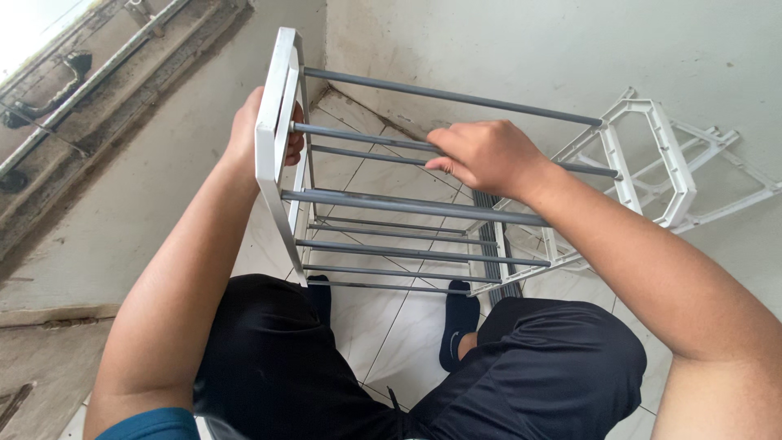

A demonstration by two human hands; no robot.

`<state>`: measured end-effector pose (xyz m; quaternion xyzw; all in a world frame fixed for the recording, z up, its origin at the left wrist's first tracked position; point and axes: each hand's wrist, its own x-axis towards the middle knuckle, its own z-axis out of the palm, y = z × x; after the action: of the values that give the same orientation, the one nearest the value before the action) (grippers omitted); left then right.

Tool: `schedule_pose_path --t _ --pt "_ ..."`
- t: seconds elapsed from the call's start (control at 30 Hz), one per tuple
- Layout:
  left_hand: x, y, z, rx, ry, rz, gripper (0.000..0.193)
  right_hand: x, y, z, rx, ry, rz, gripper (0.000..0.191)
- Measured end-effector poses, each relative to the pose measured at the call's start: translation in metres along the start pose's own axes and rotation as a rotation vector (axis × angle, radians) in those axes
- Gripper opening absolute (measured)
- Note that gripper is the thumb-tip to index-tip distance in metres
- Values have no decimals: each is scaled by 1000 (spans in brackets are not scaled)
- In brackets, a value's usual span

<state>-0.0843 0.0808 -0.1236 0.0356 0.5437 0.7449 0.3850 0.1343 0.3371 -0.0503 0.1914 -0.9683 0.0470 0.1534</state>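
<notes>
The rack (407, 204) stands on the tiled floor (407, 334) between your knees — grey rods already seated in both white end frames. Your left hand (244, 130) grips one frame; your right hand (481, 155) curls over a rod (366, 140). More white frames (717, 171) lie unattached by the wall.

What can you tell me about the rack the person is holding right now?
The rack is a small shelf frame: white, plastic-looking side panels joined by thin grey rods that look like metal. It is tipped on its side above a pale tiled floor, in front of the person's knees. The left hand grips the near side panel; the right hand rests on an upper rod. The far panel stands near the wall, among other white frame parts.
</notes>
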Motion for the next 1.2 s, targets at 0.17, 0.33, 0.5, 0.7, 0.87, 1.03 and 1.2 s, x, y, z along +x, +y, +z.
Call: schedule_pose_path --t 0.17,0.33,0.5,0.7,0.87,1.03,1.2 --pt "7 -5 0 82 3 89 33 -1 3 12 -170 20 -79 23" --pt "14 -14 -4 13 13 86 33 -1 8 23 -13 38 -49 21" --pt "17 -20 -10 28 25 126 36 4 13 23 119 -48 30 20" --pt "15 -20 -10 15 -10 153 36 8 16 19 318 -154 171 23" --pt "12 -11 -5 -2 14 120 35 11 14 16 321 -141 170 25" --pt "12 -4 -9 201 -12 248 36 19 3 2 122 -151 130 26" --pt "1 5 -13 865 286 583 42 -9 -10 -43 8 12 101 36"
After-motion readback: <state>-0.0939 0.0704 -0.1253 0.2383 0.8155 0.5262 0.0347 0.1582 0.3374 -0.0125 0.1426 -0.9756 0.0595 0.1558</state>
